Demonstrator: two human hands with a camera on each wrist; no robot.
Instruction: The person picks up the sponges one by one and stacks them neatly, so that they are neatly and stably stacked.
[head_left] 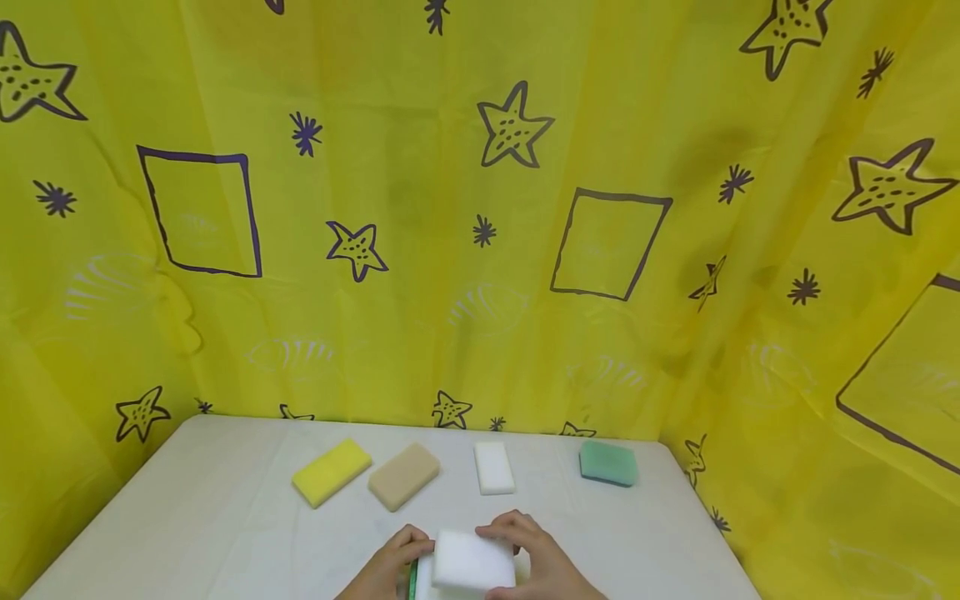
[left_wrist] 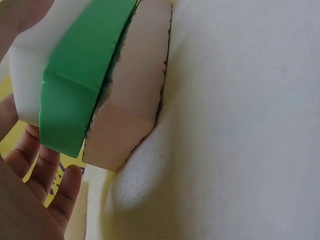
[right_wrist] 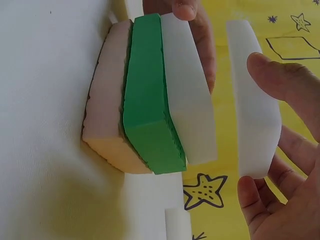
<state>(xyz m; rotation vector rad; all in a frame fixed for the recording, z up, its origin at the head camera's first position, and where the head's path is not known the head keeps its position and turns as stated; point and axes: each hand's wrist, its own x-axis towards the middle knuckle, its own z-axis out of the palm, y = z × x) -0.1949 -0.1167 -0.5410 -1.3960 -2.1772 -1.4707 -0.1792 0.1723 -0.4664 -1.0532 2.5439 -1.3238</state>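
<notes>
Holding the upper white sponge (head_left: 474, 560) in my right hand (head_left: 536, 558), I have it just above a stack, with a gap showing under it in the right wrist view. My thumb presses its near side and my fingers curl round its far side and right end, so it runs lengthwise from left to right, much in line with the stack. Beneath it, from the top down, lie the lower white sponge (right_wrist: 187, 90), the bright green sponge (right_wrist: 145, 90) and the pink sponge (right_wrist: 107, 95), close in front of me on the tabletop (head_left: 262, 550). My left hand (head_left: 386, 567) grips the left end of that lower white sponge, so it is the nearer one to the stack, while my right carries the loose piece over it. From above, the upper white sponge hides most of the stack; only a white strip and a sliver of green peek out on its left. I can't make out how squarely the two white pieces line up, nor whether the pink one sits flat. Both wrists are cut off by the lower edge of the head view, and some right fingertips vanish behind the sponge.
</notes>
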